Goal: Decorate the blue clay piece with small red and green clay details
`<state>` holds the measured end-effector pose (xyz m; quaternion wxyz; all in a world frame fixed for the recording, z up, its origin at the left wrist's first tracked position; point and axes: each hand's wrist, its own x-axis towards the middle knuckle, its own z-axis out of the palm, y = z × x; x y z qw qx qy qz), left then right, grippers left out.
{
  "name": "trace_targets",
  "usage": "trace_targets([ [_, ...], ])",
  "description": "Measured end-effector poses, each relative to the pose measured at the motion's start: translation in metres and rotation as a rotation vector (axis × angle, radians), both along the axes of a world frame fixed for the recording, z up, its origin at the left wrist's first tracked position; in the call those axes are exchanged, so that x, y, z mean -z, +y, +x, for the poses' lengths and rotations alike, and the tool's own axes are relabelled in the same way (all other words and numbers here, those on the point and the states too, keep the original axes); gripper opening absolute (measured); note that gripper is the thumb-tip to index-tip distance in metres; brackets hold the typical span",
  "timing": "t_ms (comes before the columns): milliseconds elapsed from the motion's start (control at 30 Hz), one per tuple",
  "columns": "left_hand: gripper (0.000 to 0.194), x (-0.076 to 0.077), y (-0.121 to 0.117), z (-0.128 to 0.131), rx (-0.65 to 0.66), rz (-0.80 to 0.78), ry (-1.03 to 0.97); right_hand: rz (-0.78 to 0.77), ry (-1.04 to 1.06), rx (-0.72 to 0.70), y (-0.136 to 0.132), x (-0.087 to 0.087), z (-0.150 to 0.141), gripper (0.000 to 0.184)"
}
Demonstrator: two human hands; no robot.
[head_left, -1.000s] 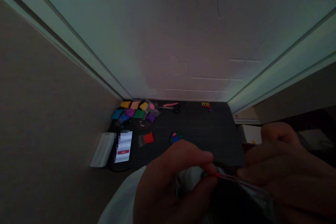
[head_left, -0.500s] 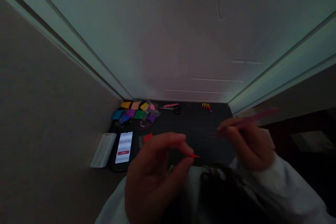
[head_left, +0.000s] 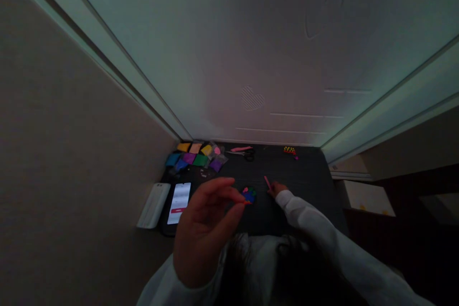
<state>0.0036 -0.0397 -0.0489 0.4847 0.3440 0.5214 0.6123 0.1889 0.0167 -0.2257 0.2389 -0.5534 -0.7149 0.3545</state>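
Observation:
My left hand [head_left: 208, 229] is raised close to the camera, thumb and forefinger pinching a small pointed red piece [head_left: 247, 202], possibly clay. Beyond those fingertips, on the dark table, lies a small rounded multicoloured figure [head_left: 249, 193] in blue, green and pink, partly covered by the red piece. Down at the table to its right, my right hand [head_left: 278, 188] is closed around a slim pink tool [head_left: 267, 182]. The tool's upper end points away and to the left; its lower end is hidden by the fingers.
Several coloured packets [head_left: 200, 159] lie at the back left, beside scissors [head_left: 247, 154] and a pink strip [head_left: 241, 148]. A lit phone [head_left: 179, 201] and a white object [head_left: 154, 205] are at left. A red piece with yellow dots [head_left: 289, 150] sits at back right.
My right hand has dropped from its raised position to the table, moving left with the pink tool. My left hand keeps its pinch on the red piece. The multicoloured figure now shows.

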Motion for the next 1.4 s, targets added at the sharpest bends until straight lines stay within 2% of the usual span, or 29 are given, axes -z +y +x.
trace_targets([
  [100, 0.028, -0.001, 0.001, 0.001, -0.010, 0.003, -0.005, 0.023, 0.045, 0.020, 0.022, -0.006, -0.002, 0.022],
  [167, 0.028, -0.003, 0.002, 0.001, 0.000, 0.013, -0.008, 0.058, 0.088, 0.023, 0.031, -0.028, -0.001, 0.021],
  [233, 0.029, -0.007, 0.003, 0.002, 0.031, 0.046, -0.005, 0.111, 0.148, 0.012, 0.027, -0.067, 0.001, 0.022],
  [333, 0.033, -0.017, 0.005, 0.005, 0.142, 0.147, 0.043, 0.236, 0.251, -0.049, -0.002, -0.143, 0.001, 0.030],
  [400, 0.036, -0.025, 0.005, 0.008, 0.223, 0.224, 0.088, 0.421, 0.290, -0.117, -0.025, -0.188, -0.003, 0.034],
  [433, 0.037, -0.029, 0.004, 0.009, 0.244, 0.254, 0.102, 0.535, 0.287, -0.109, -0.034, -0.205, -0.006, 0.033],
  [500, 0.037, -0.034, 0.002, 0.012, 0.255, 0.286, 0.108, 0.606, 0.250, -0.082, -0.046, -0.225, -0.014, 0.028],
  [567, 0.038, -0.037, -0.002, 0.013, 0.252, 0.305, 0.101, 0.610, 0.248, -0.065, -0.049, -0.231, -0.020, 0.023],
  [733, 0.039, -0.037, -0.006, 0.015, 0.293, 0.352, 0.131, 0.602, 0.319, -0.065, -0.046, -0.228, -0.024, 0.017],
  [867, 0.039, -0.039, -0.006, 0.017, 0.291, 0.315, 0.127, 0.630, 0.299, -0.049, -0.047, -0.229, -0.022, 0.013],
  [1033, 0.035, -0.042, -0.007, 0.019, 0.253, 0.265, 0.103, 0.617, 0.296, -0.068, -0.048, -0.231, -0.021, 0.013],
  [1200, 0.026, -0.039, -0.007, 0.020, 0.259, 0.224, -0.005, 0.587, 0.354, -0.062, -0.050, -0.231, -0.023, 0.017],
  [1400, 0.027, -0.035, -0.006, 0.021, 0.334, 0.206, -0.089, 0.584, 0.384, -0.060, -0.053, -0.231, -0.023, 0.019],
])
